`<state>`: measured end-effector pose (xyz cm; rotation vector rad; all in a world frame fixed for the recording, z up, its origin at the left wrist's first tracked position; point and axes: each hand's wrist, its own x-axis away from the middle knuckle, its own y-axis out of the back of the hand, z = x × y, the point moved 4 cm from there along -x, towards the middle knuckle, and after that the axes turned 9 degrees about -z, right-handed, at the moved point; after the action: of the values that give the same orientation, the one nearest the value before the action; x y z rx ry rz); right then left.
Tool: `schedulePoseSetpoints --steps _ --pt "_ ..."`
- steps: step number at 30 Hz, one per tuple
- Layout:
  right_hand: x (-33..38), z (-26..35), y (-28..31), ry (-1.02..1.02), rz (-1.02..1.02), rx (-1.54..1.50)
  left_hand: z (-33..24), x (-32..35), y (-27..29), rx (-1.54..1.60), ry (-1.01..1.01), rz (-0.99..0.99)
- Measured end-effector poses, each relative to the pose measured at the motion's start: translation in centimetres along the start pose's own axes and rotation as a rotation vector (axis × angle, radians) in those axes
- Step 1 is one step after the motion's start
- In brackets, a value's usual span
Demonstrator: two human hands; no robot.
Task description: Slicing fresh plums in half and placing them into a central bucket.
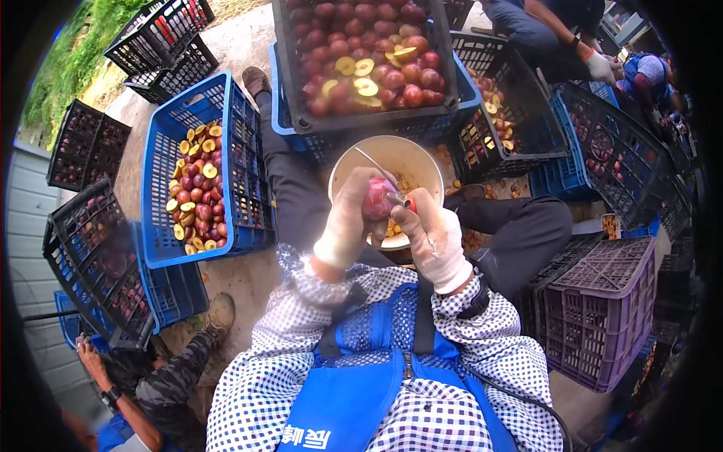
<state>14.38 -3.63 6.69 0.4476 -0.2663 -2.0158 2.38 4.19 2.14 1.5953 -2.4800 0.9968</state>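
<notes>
My left hand (346, 215), in a pale, stained glove, is closed around a red plum (376, 200). My right hand (431, 235), also gloved, grips a small metal tool (396, 199) with a bit of red at its handle; the tool meets the plum's right side. Its exact kind is hard to make out. A thin metal strip (374, 163) slants above the plum. Both hands are over a cream bucket (343, 162) between my legs, with orange-yellow bits inside. Just beyond it, a black crate (361, 120) of whole and halved plums rests on a blue crate (280, 113).
A blue crate (151, 203) of whole and cut plums stands on my left. To the right are another black crate (542, 147) with plums and a purple crate (595, 316). Stacked crates line both sides. Other people work at the upper right and lower left.
</notes>
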Motion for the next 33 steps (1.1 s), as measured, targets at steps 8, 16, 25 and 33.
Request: schedulePoseSetpoints --steps 8,16,25,33 --pt "1.7 -2.9 -1.7 -0.055 0.018 0.235 3.3 -0.9 2.1 -0.2 -0.121 -0.097" --pt "1.9 -6.3 -4.3 -0.33 0.214 -0.213 5.7 -2.1 5.2 -0.265 -0.279 -0.117" --pt "1.6 -2.9 -2.7 -0.228 0.058 -0.388 0.7 -1.7 3.2 0.271 -0.065 -0.111" --pt "1.5 -1.0 -3.2 -0.028 -0.003 0.036 0.9 -0.2 1.9 0.2 -0.128 -0.188"
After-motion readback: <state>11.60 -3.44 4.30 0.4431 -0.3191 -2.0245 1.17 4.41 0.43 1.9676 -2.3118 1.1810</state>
